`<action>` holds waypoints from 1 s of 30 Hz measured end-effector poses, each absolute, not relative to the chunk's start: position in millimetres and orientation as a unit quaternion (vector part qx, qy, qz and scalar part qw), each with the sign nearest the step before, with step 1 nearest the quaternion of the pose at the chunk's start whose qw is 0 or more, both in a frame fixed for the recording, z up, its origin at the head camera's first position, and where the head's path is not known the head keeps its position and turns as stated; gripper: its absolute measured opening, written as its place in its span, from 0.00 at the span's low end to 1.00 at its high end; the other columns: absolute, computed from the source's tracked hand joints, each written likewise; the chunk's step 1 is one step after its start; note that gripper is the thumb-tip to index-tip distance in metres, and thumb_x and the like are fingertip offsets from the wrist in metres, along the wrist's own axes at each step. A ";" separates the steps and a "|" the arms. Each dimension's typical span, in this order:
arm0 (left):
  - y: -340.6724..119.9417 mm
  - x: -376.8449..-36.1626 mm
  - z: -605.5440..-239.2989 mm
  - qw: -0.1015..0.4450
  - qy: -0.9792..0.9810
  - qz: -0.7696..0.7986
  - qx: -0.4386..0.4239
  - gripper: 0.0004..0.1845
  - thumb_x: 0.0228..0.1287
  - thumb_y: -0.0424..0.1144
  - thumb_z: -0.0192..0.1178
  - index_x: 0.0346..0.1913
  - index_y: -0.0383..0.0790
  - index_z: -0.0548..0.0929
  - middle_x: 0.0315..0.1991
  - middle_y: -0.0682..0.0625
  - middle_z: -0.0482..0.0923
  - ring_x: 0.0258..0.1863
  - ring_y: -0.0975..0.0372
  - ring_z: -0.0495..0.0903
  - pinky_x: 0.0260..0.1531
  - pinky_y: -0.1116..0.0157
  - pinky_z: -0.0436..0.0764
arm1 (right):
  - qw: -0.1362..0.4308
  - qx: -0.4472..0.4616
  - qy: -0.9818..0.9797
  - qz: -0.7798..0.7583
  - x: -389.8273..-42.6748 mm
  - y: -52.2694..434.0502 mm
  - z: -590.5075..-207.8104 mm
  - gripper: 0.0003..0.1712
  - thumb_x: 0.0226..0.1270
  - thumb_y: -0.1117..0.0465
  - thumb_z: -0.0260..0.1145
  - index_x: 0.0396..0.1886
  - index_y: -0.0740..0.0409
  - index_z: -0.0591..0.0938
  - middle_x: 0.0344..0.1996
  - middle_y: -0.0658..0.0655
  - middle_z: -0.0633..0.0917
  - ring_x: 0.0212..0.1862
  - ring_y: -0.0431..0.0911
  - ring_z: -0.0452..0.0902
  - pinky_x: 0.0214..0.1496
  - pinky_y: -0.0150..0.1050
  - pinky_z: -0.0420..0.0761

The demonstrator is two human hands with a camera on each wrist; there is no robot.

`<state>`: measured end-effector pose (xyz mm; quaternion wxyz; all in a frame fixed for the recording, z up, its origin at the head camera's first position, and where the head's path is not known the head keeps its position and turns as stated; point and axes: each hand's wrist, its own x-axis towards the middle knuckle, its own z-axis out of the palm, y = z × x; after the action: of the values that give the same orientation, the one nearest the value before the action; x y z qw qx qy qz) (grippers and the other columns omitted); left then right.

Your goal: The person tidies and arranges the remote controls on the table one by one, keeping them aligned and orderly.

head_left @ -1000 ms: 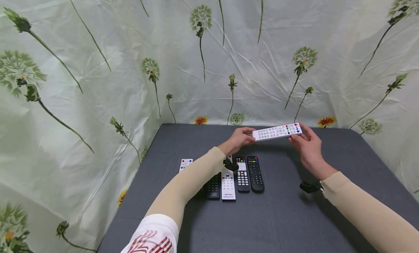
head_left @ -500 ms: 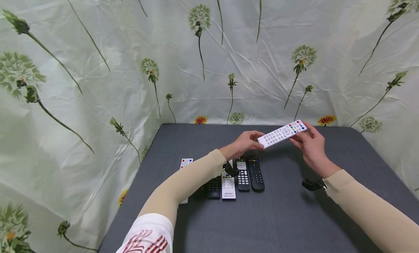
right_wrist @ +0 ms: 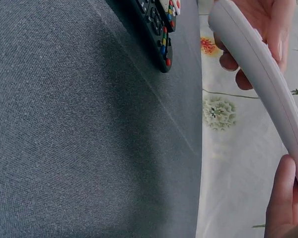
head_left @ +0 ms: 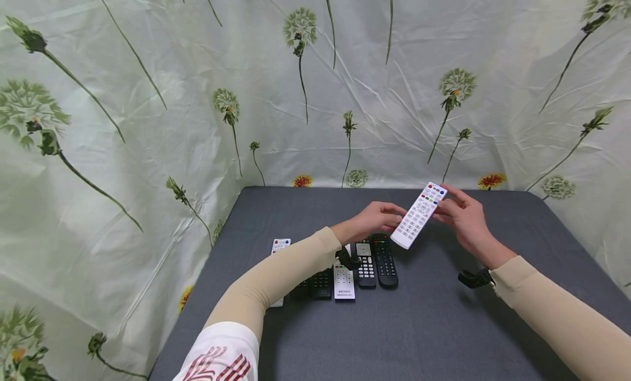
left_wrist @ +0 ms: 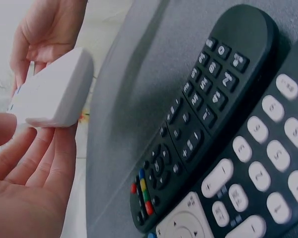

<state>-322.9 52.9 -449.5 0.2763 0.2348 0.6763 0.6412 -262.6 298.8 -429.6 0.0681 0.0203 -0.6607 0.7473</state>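
Note:
Above the table's far half, I hold a white remote control (head_left: 419,215) slanted, its coloured buttons at the upper right end. My right hand (head_left: 465,219) pinches that upper end between thumb and fingers. At the lower half is my left hand (head_left: 372,219), thumb on one side and fingers on the other, as the right wrist view shows. In that view the remote's smooth curved back (right_wrist: 268,82) faces the camera. Below my left hand lie a black remote (head_left: 385,263), a black remote with white keys (head_left: 366,269) and a white remote (head_left: 344,282), side by side.
Further left in the row, my left arm partly covers dark remotes (head_left: 321,285) and another white remote (head_left: 281,245). They lie on a dark grey table (head_left: 424,326). A white flower-printed cloth (head_left: 276,69) hangs behind and to the sides.
The white remote has swung from nearly level to a steep slant, its left end coming down and towards me. My left hand has shifted slightly right; my right hand still holds the coloured-button end.

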 end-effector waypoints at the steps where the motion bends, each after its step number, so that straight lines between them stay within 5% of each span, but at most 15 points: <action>1: 54.0 -322.1 -449.0 0.276 0.676 0.642 0.234 0.16 0.73 0.33 0.59 0.61 0.34 0.81 0.45 0.48 0.85 0.43 0.59 0.85 0.48 0.56 0.85 | 0.063 0.024 -0.665 0.744 -262.6 299.1 -430.5 0.33 0.73 0.66 0.65 0.76 0.57 0.68 0.48 0.56 0.82 0.41 0.42 0.86 0.44 0.38 0.87; 9: 61.6 -318.0 -448.9 0.282 0.657 0.669 0.203 0.16 0.72 0.29 0.59 0.60 0.32 0.81 0.43 0.46 0.86 0.39 0.57 0.86 0.53 0.47 0.82 | 0.018 0.054 -0.711 0.700 -262.0 299.3 -437.9 0.35 0.75 0.61 0.64 0.78 0.59 0.64 0.46 0.50 0.85 0.44 0.40 0.85 0.45 0.37 0.87; 20: 66.2 -314.3 -449.7 0.274 0.647 0.695 0.153 0.20 0.70 0.27 0.61 0.63 0.36 0.79 0.42 0.44 0.85 0.39 0.57 0.86 0.51 0.51 0.84 | -0.050 0.078 -0.754 0.650 -260.9 297.6 -447.6 0.37 0.77 0.56 0.62 0.79 0.59 0.61 0.48 0.49 0.86 0.47 0.42 0.84 0.49 0.43 0.86; 30: 60.1 -323.2 -454.4 0.264 0.648 0.702 0.134 0.18 0.68 0.22 0.61 0.58 0.34 0.83 0.39 0.43 0.85 0.36 0.58 0.86 0.52 0.53 0.83 | -0.103 0.082 -0.767 0.628 -259.8 292.2 -463.2 0.35 0.76 0.57 0.64 0.78 0.56 0.65 0.60 0.67 0.78 0.48 0.47 0.84 0.50 0.48 0.86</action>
<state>-323.2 60.1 -454.4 0.2643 0.1339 0.6479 0.7017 -259.8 292.2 -463.2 -0.1026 0.0823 -0.7669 0.6282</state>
